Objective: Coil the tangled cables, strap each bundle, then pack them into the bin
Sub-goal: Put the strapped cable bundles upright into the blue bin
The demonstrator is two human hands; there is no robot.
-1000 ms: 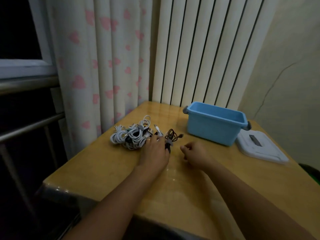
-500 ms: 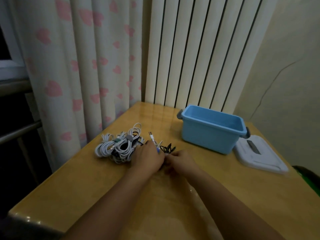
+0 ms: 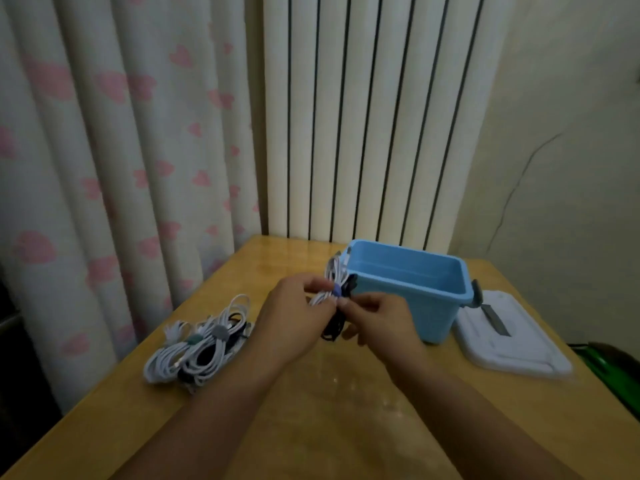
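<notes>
My left hand (image 3: 298, 317) and my right hand (image 3: 379, 315) meet above the table and together hold a small bundle of white and black cable (image 3: 334, 271), pinched at a blue strap (image 3: 336, 290). A black loop of that bundle hangs below my fingers. The bundle is raised just left of the open blue bin (image 3: 412, 289), which looks empty inside. A pile of white and black cables (image 3: 204, 344), some with grey and green straps, lies on the wooden table (image 3: 311, 410) to the left of my left hand.
The bin's white lid (image 3: 509, 337) lies flat at the right of the bin. A curtain with pink hearts hangs at the left, a ribbed white radiator behind the table. Something green shows past the table's right edge (image 3: 613, 358).
Both hands have come together and lifted a small cable bundle off the table, up toward the bin's left end. The view has shifted to the right.
</notes>
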